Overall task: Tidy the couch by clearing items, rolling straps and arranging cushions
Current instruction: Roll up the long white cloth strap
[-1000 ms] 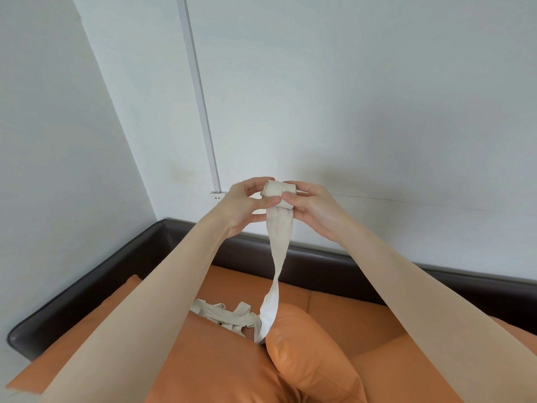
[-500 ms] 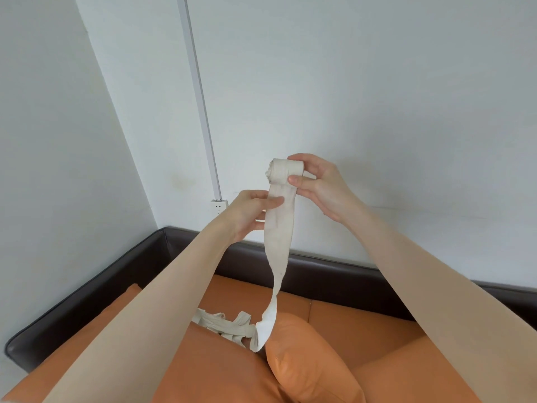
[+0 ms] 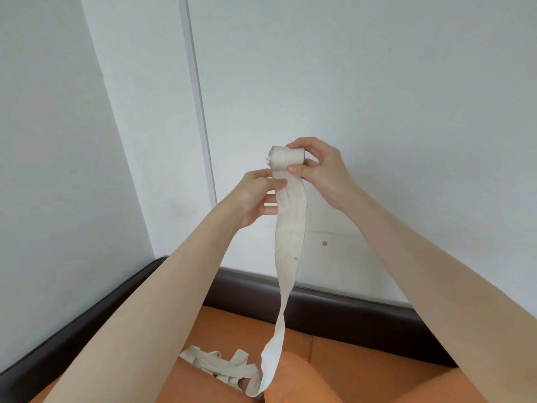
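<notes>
Here we hold the strap (image 3: 290, 228) up in front of the wall (image 3: 377, 82), its wound end a small roll (image 3: 286, 159) whose axis runs left to right. Our right hand (image 3: 322, 173) pinches that roll at its right end, thumb below and fingers curled over the top. Our left hand (image 3: 255, 196) sits just below and left of it, thumb and fingers nipping the flat strap where it leaves the roll. From there the free length hangs straight down, twists once, and ends in a loose heap (image 3: 223, 370) on the couch (image 3: 363, 367). So the next turn, we judge, depends on the left hand feeding the strap up squarely across the roll's axis while the right one rotates it. The right hand is nearer the roll. Most of the strap looks unwound, though the heap is partly hidden by our arm. The couch has orange cushions (image 3: 299, 382) and a dark rim (image 3: 334, 306), set into a white corner.
</notes>
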